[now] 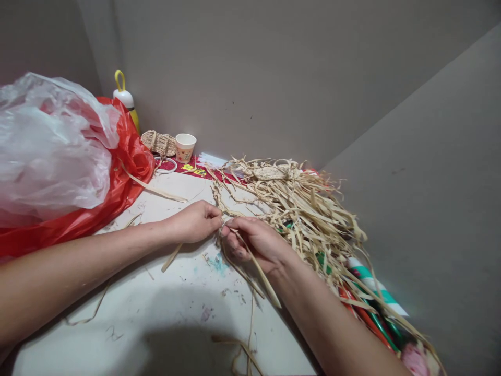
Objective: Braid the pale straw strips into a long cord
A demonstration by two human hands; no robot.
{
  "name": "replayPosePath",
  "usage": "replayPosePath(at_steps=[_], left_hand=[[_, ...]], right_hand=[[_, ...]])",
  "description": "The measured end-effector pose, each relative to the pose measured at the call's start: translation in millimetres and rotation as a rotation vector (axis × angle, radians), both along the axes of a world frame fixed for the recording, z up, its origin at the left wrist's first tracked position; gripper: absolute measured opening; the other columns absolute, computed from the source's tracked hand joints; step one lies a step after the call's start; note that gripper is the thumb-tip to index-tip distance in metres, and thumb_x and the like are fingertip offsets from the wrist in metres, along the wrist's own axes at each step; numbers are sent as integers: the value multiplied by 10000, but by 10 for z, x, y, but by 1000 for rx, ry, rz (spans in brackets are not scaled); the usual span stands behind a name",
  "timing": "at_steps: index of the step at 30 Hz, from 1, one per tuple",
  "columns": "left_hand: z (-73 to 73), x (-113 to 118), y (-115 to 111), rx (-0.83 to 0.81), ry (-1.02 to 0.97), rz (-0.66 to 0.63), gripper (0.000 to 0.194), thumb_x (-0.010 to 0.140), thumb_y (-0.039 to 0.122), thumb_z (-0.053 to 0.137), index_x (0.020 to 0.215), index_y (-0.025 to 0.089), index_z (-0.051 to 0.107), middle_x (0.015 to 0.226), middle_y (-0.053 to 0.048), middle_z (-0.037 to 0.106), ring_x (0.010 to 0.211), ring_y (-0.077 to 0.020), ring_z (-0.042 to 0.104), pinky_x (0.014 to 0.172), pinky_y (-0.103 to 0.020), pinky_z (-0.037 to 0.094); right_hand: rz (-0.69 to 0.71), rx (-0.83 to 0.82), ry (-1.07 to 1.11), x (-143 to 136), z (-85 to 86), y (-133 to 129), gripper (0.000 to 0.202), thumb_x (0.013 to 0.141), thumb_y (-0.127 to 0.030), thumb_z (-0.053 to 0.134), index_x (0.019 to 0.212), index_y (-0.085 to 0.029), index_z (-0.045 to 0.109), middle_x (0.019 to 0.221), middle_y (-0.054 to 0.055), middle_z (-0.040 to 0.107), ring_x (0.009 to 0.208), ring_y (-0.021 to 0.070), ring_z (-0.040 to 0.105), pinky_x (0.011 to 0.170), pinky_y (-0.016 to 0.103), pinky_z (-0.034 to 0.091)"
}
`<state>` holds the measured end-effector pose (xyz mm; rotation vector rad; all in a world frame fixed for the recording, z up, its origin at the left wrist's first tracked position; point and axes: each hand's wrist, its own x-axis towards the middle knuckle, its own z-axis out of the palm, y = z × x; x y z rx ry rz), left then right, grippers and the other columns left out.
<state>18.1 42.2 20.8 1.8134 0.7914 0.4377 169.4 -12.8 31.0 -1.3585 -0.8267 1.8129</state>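
Over the middle of the white table my left hand (pixel 199 220) is closed in a pinch on a twisted cord of dried straw (pixel 217 197). Close against it, my right hand (pixel 254 240) is also closed, thumb and forefinger pressed on a flat straw strip (pixel 260 274) whose loose end hangs down toward the table's front. Where the fingertips meet, the fine detail of the straw is hidden. Just to the right lies a big heap of dried straw strips (pixel 313 214), with a few knotted strands running from it toward my hands.
White and red plastic bags (pixel 58 146) bulge at the left. Along the back stand a yellow bottle (pixel 125 98), a woven straw sole (pixel 158 143) and a paper cup (pixel 185 149). Rolled coloured sheets (pixel 376 287) lie at right. Loose straw (pixel 238 342) lies in front; grey walls rise behind.
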Motion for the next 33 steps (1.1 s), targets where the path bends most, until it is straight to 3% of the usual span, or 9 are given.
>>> replayPosePath(at_steps=[5, 12, 15, 18, 24, 27, 29, 31, 33], left_hand=[[24, -10, 0, -154, -84, -20, 233, 759, 223, 454, 544, 154, 510, 522, 23, 554, 480, -75, 434, 510, -192, 317], [67, 22, -45, -209, -64, 57, 273, 724, 210, 459, 456, 158, 443, 409, 56, 376, 406, -56, 292, 427, -213, 201], [49, 25, -60, -245, -54, 90, 278, 720, 251, 501, 465, 158, 443, 416, 64, 347, 404, -48, 248, 421, -219, 167], [28, 19, -57, -293, -48, 108, 303, 694, 235, 537, 449, 169, 371, 406, 73, 300, 389, -41, 210, 416, -231, 125], [90, -11, 3, -388, -45, 92, 196, 730, 289, 564, 604, 141, 593, 365, 73, 321, 356, -50, 208, 395, -231, 105], [151, -46, 48, -429, -53, 56, 199, 742, 287, 570, 607, 141, 581, 381, 75, 332, 346, -41, 227, 379, -211, 138], [177, -65, 66, -468, -53, 19, 178, 752, 275, 565, 638, 140, 583, 393, 81, 326, 345, -38, 243, 376, -198, 160], [185, -74, 69, -507, -61, -19, 159, 757, 271, 565, 670, 140, 586, 403, 84, 320, 347, -38, 251, 375, -191, 166], [180, -71, 59, -518, -77, -62, 174, 757, 276, 569, 647, 141, 567, 407, 80, 324, 350, -37, 253, 374, -191, 155]], right_hand=[[-92, 92, -101, -164, -45, -97, 173, 729, -236, 499, 656, -120, 604, 470, 25, 595, 328, 88, 482, 356, 187, 353], [83, 588, -1034, -211, -92, -207, 292, 818, -224, 424, 566, -174, 564, 547, 63, 622, 479, 147, 550, 492, 247, 361], [204, 663, -1438, -235, -69, -242, 289, 861, -246, 404, 699, -163, 628, 626, 108, 655, 531, 178, 563, 524, 276, 313], [324, 680, -1622, -283, -46, -293, 273, 880, -247, 397, 801, -149, 639, 658, 131, 665, 514, 182, 554, 518, 288, 276], [499, 793, -1287, -246, 196, -427, 338, 852, -367, 505, 578, -177, 561, 506, 39, 559, 413, 113, 393, 479, 280, 212], [186, 787, -1014, -81, 342, -351, 424, 856, -413, 497, 504, -175, 503, 441, -1, 459, 409, 91, 345, 450, 254, 228], [-51, 735, -903, 36, 346, -228, 377, 853, -415, 498, 571, -170, 549, 503, 8, 517, 426, 91, 387, 438, 240, 265], [-58, 615, -790, 115, 266, -96, 322, 839, -428, 509, 676, -162, 591, 624, 28, 599, 414, 81, 405, 407, 228, 274], [80, 460, -604, 138, 143, -1, 320, 838, -446, 491, 729, -160, 584, 672, 32, 619, 373, 59, 358, 361, 214, 232]])
